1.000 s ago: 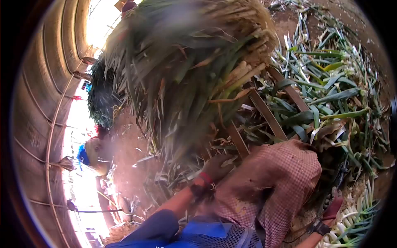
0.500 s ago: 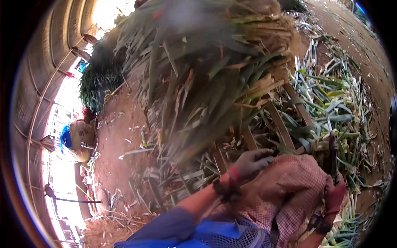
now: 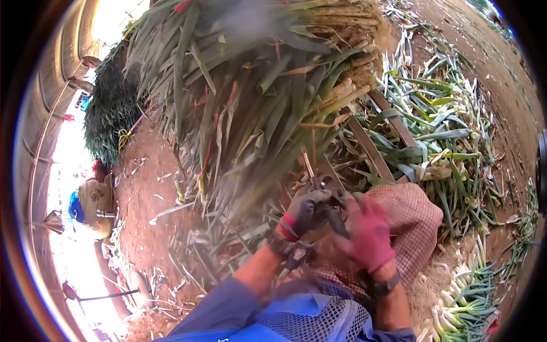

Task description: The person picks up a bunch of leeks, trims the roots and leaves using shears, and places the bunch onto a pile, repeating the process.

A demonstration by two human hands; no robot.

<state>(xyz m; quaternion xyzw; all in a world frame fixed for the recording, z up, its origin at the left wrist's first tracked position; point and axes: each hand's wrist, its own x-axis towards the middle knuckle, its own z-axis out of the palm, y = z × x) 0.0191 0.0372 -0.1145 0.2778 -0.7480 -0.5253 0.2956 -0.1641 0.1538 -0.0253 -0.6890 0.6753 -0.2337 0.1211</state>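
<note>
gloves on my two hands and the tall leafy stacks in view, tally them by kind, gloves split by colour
Dark glove, on the left hand: 1
Red glove, on the right hand: 1
Tall leafy stacks, the near one and the darker one farther back: 2
Total: 4

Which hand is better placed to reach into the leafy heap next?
Left, probably: the left hand looks nearer the leafy heap, the right hand farther from it. Both are at a dark tool, though, grips unclear.
</note>
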